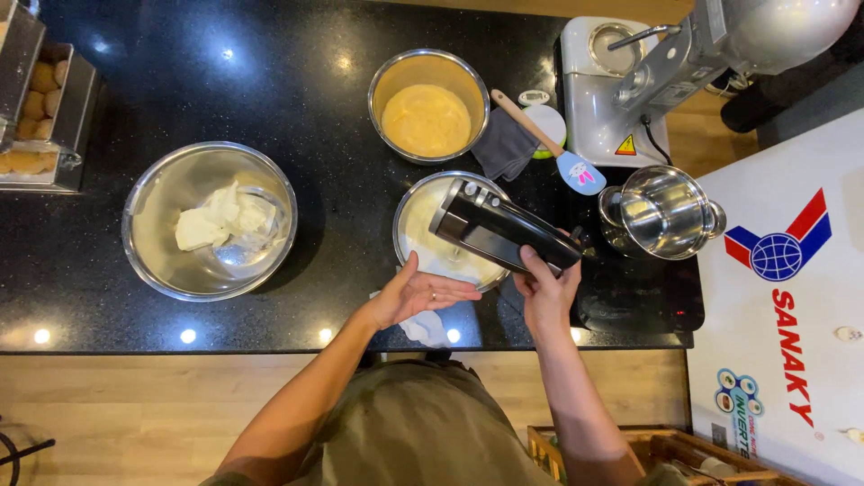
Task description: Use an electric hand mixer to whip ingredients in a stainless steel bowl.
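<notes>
My right hand (546, 290) grips the handle of a black hand mixer (501, 230), held over a steel bowl (405, 213) of pale cream at the counter's front edge. My left hand (419, 292) is open, palm up, its fingers resting against that bowl's near rim. The mixer body hides the beaters and most of the bowl's contents. A white cloth (425, 328) lies under my left hand.
A large steel bowl (144, 261) at the left holds white chunks and a smaller dish. A bowl of yellow batter (427, 115) stands behind. A spatula (555, 148), grey cloth (502, 147), stand mixer (666, 67) and its steel bowl (663, 211) are at the right, beside a white chest freezer (792, 297).
</notes>
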